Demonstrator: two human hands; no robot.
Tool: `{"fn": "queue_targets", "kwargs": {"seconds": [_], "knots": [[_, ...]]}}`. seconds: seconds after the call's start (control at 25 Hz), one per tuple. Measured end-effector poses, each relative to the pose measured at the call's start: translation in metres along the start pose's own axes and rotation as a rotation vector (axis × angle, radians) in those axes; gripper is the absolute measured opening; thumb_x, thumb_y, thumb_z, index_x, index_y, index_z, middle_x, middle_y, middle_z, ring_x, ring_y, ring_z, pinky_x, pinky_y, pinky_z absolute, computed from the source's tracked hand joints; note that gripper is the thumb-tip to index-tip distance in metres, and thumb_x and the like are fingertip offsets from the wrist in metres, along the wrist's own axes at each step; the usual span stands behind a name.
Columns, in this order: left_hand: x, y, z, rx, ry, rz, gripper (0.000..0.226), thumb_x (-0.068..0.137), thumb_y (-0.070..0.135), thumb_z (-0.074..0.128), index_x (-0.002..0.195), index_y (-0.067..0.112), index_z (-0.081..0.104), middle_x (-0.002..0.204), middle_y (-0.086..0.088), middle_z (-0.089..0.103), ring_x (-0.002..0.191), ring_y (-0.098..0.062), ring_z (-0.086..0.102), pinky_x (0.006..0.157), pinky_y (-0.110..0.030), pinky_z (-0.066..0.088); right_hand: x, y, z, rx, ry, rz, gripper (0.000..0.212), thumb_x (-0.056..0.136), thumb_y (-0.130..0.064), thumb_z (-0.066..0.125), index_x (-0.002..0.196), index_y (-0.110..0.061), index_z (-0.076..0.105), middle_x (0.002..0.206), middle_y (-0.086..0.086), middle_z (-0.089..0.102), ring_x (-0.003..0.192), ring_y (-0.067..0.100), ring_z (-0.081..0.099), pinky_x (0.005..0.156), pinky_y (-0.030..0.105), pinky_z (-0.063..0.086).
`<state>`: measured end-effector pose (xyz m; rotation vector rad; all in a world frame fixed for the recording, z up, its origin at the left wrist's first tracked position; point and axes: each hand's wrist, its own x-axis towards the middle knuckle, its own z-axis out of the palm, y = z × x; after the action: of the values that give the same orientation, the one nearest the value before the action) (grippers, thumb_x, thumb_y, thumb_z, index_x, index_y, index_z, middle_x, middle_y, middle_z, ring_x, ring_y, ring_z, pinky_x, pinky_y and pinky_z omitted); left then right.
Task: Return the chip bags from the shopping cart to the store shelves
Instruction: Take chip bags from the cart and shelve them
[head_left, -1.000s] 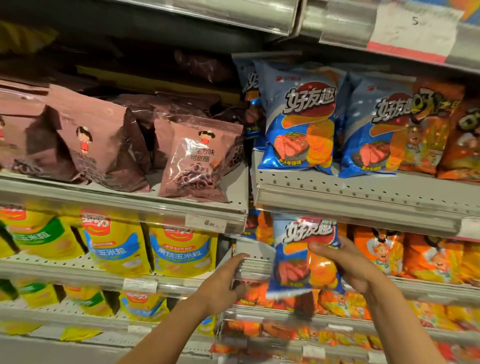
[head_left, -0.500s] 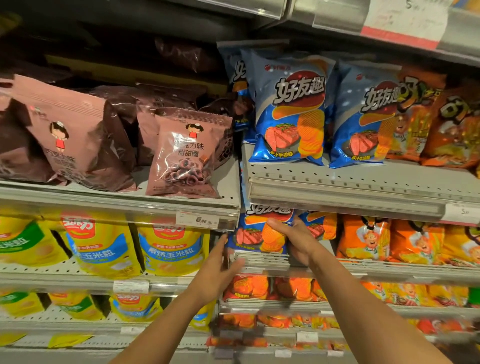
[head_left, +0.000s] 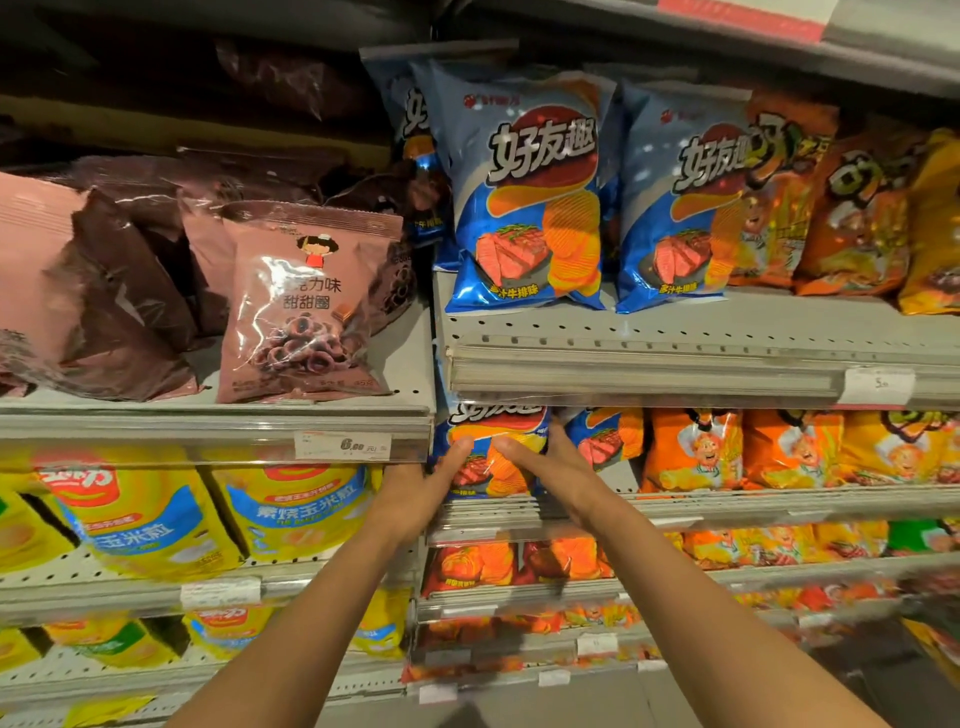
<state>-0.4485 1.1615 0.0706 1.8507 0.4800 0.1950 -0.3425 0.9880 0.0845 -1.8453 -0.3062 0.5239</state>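
A blue chip bag (head_left: 483, 470) with a steak picture stands at the left end of the middle shelf (head_left: 727, 501), its top hidden behind the rail of the shelf above. My right hand (head_left: 556, 473) holds the bag's right side, thumb across the front and fingers reaching in behind it. My left hand (head_left: 415, 493) is at its left side. The straight thumb touches the bag's front, and the fingers are hidden by the shelf edge. A second bag of the same kind (head_left: 605, 441) stands just right of it.
Larger blue bags (head_left: 530, 197) of the same brand fill the shelf above, over a grey rail (head_left: 649, 374). Orange bags (head_left: 696, 452) line the middle shelf to the right. Pink bags (head_left: 306, 306) and yellow bags (head_left: 291, 509) occupy the left shelving bay.
My right hand carried the blue bag up and leftward, in under the upper shelf, and stood it at the shelf's left end. My left hand rose from the shelf edge to touch it.
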Motion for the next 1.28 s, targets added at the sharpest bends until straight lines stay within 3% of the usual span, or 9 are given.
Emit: {"fn": "queue_targets", "kwargs": {"seconds": [0.2, 0.32, 0.48, 0.64, 0.76, 0.88, 1.04, 1.16, 1.28], "knots": [[-0.006, -0.011, 0.004, 0.028, -0.056, 0.091, 0.055, 0.081, 0.077, 0.056, 0.109, 0.030, 0.065, 0.104, 0.005, 0.074, 0.099, -0.010, 0.068, 0.094, -0.044, 0.053, -0.003, -0.003, -0.006, 0.005, -0.018, 0.026, 0.088, 0.083, -0.059, 0.072, 0.155, -0.032, 0.031, 0.149, -0.016, 0.043, 0.139, 0.013, 0.038, 0.113, 0.037, 0.035], [-0.008, -0.010, 0.002, 0.066, -0.071, 0.135, 0.050, 0.088, 0.067, 0.058, 0.122, 0.030, 0.056, 0.115, -0.001, 0.070, 0.109, -0.016, 0.064, 0.098, -0.046, 0.051, -0.003, -0.002, -0.005, -0.030, 0.011, 0.042, 0.096, 0.083, -0.064, 0.070, 0.159, -0.031, 0.022, 0.155, -0.009, 0.038, 0.145, 0.018, 0.033, 0.116, 0.043, 0.034], [-0.014, -0.021, 0.009, 0.144, -0.018, 0.130, 0.056, 0.092, 0.059, 0.058, 0.141, 0.036, 0.044, 0.139, -0.001, 0.050, 0.132, -0.019, 0.046, 0.111, -0.042, 0.041, -0.005, -0.003, -0.001, -0.135, 0.054, 0.027, 0.098, 0.080, -0.071, 0.065, 0.158, -0.029, 0.022, 0.135, -0.012, 0.046, 0.127, 0.013, 0.044, 0.101, 0.034, 0.040], [-0.017, -0.033, 0.016, 0.107, -0.022, 0.141, 0.053, 0.091, 0.054, 0.061, 0.138, 0.032, 0.047, 0.133, -0.002, 0.045, 0.129, -0.022, 0.049, 0.104, -0.038, 0.049, -0.011, -0.003, -0.004, -0.174, 0.068, 0.022, 0.105, 0.077, -0.075, 0.064, 0.159, -0.027, 0.020, 0.137, -0.009, 0.051, 0.126, 0.017, 0.048, 0.104, 0.038, 0.042], [-0.028, -0.034, 0.019, 0.168, 0.077, 0.196, 0.068, 0.086, 0.065, 0.058, 0.140, 0.027, 0.042, 0.132, 0.002, 0.040, 0.129, -0.018, 0.045, 0.095, -0.020, 0.046, -0.018, -0.001, -0.006, -0.148, 0.068, -0.027, 0.096, 0.081, -0.063, 0.072, 0.157, -0.027, 0.026, 0.148, -0.009, 0.049, 0.139, 0.018, 0.044, 0.110, 0.037, 0.040], [-0.049, -0.027, 0.032, 0.312, 0.223, 0.316, 0.083, 0.090, 0.058, 0.059, 0.155, 0.020, 0.026, 0.154, -0.007, 0.027, 0.146, -0.021, 0.027, 0.113, -0.035, 0.039, -0.032, 0.001, -0.014, -0.161, 0.081, -0.117, 0.087, 0.084, -0.051, 0.076, 0.154, -0.028, 0.030, 0.135, -0.015, 0.050, 0.125, 0.008, 0.049, 0.102, 0.027, 0.040], [-0.073, 0.000, 0.070, 0.412, 0.337, 0.513, 0.081, 0.095, 0.049, 0.058, 0.159, 0.014, 0.022, 0.163, -0.013, 0.018, 0.153, -0.027, 0.015, 0.121, -0.045, 0.027, -0.060, 0.003, -0.053, -0.119, 0.115, -0.218, 0.081, 0.088, -0.029, 0.077, 0.154, -0.019, 0.033, 0.145, 0.001, 0.050, 0.135, 0.013, 0.048, 0.116, 0.035, 0.041], [-0.082, 0.027, 0.128, 0.404, 0.339, 0.595, 0.075, 0.095, 0.044, 0.059, 0.156, 0.012, 0.029, 0.163, -0.012, 0.021, 0.153, -0.029, 0.016, 0.120, -0.053, 0.028, -0.088, 0.018, -0.114, -0.052, 0.131, -0.266, 0.061, 0.090, -0.007, 0.073, 0.143, -0.020, 0.045, 0.132, 0.002, 0.059, 0.121, 0.002, 0.060, 0.095, 0.020, 0.052], [-0.091, 0.061, 0.223, 0.373, 0.204, 0.663, 0.069, 0.096, 0.044, 0.056, 0.155, 0.017, 0.033, 0.161, -0.009, 0.026, 0.153, -0.024, 0.019, 0.122, -0.043, 0.026, -0.121, 0.053, -0.206, -0.072, 0.215, -0.255, 0.053, 0.097, 0.004, 0.060, 0.145, -0.014, 0.048, 0.135, 0.007, 0.057, 0.096, -0.010, 0.067, 0.077, 0.012, 0.055]]}}
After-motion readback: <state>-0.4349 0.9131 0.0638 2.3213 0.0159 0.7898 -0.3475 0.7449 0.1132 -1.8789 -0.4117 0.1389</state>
